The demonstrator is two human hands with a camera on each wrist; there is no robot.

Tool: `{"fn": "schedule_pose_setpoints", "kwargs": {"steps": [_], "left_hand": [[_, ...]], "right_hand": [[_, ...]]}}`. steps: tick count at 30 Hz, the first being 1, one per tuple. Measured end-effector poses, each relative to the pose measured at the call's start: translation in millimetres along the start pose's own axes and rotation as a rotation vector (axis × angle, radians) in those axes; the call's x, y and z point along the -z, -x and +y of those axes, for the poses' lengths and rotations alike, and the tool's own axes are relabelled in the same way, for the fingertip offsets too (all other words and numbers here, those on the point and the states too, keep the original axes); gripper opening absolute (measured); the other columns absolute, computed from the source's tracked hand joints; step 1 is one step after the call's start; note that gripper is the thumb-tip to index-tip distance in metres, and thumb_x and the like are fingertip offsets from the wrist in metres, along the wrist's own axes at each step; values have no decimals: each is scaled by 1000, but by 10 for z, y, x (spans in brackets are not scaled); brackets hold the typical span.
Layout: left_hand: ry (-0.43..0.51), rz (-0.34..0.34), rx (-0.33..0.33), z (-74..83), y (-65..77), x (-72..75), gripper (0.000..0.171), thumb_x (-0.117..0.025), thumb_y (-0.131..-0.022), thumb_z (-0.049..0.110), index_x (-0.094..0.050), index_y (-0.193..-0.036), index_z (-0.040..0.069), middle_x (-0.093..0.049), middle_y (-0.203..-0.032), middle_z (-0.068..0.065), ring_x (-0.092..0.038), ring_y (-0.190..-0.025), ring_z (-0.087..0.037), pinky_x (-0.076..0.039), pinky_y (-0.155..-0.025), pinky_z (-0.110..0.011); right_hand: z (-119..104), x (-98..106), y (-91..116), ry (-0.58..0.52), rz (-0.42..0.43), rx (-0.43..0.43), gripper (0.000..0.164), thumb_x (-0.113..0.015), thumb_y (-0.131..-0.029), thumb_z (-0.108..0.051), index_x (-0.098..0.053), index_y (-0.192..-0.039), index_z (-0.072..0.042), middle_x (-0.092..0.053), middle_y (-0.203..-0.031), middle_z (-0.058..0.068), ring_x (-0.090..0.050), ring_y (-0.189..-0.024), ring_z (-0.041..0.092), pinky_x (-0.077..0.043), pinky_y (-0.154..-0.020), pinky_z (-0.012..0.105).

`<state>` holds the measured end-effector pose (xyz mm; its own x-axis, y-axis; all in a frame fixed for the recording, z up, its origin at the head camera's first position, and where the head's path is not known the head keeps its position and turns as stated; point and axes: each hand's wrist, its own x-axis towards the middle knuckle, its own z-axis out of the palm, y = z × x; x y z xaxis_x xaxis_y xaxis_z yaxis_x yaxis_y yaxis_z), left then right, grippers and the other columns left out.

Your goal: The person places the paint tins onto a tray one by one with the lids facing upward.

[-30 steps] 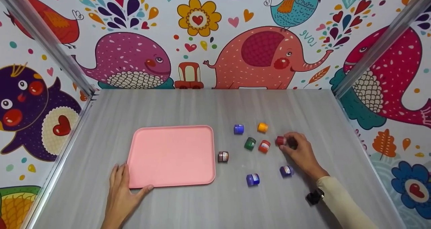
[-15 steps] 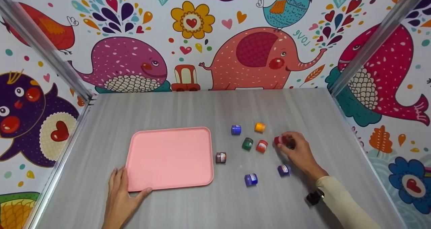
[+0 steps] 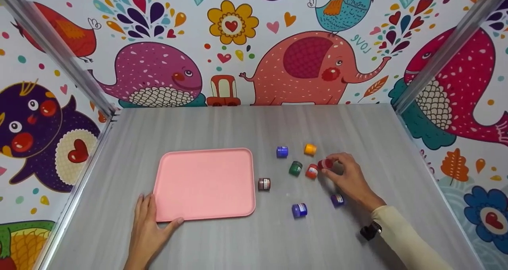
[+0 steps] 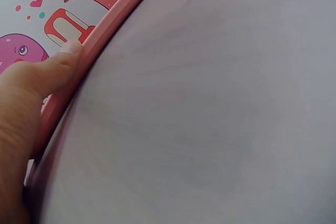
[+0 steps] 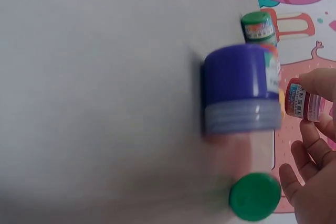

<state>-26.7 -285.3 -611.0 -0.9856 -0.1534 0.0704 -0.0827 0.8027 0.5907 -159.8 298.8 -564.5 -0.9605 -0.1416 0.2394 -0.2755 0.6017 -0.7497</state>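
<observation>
At the near left corner of a pink tray (image 3: 206, 182), my left hand (image 3: 149, 228) has its fingers along the left edge and its thumb on the front rim. The left wrist view shows that thumb (image 4: 58, 69) against the tray's rim (image 4: 105, 30). My right hand (image 3: 351, 180) pinches a small dark red paint jar (image 3: 325, 164) between thumb and fingers. Beside it stand an orange-red paint jar (image 3: 312, 171) and a green one (image 3: 295, 168). Nearer my right wrist is a purple paint jar (image 3: 337, 200). Another green jar (image 5: 255, 196) shows in the right wrist view only.
A brown jar (image 3: 264, 184) is close to the tray's right edge. Farther back are a blue jar (image 3: 282, 152) and a yellow-orange jar (image 3: 310, 149). Another blue jar (image 3: 299, 210) is nearer the front. A patterned wall (image 3: 178, 79) borders the grey table (image 3: 222, 246).
My right hand has moved slightly left with the dark red paint jar, bringing it closer to the orange-red jar. The jar has tilted in the fingers. My left hand stays at the tray corner.
</observation>
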Motion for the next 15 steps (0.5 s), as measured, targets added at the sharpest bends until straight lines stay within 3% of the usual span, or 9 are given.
{"fn": "schedule_pose_setpoints", "kwargs": {"steps": [4, 10, 15], "left_hand": [[8, -5, -2, 3, -7, -6, 131, -93, -84, 57, -22, -167, -15, -25, -171, -40, -11, -164, -56, -18, -127, -76], [12, 38, -45, -2, -8, 0, 125, -94, -84, 51, -28, -164, -18, -29, -169, -41, -13, -164, -57, -16, -130, -73], [5, 10, -14, 8, 1, 2, 128, -94, -84, 54, -26, -165, -17, -26, -170, -40, -11, -164, -56, -14, -130, -73]], "right_hand": [[-29, -39, -17, -10, -13, 37, 36, -90, -93, -8, -73, -124, -7, -69, -117, 5, -59, -116, 23, -45, -105, 28], [-91, -111, -52, -1, -19, 82, 37, -91, -91, -7, -74, -123, -7, -71, -114, 1, -60, -115, 24, -50, -101, 41], [-141, -166, -62, 15, -38, 63, 35, -91, -92, -7, -75, -123, -9, -72, -118, 2, -62, -116, 24, -53, -101, 47]]}}
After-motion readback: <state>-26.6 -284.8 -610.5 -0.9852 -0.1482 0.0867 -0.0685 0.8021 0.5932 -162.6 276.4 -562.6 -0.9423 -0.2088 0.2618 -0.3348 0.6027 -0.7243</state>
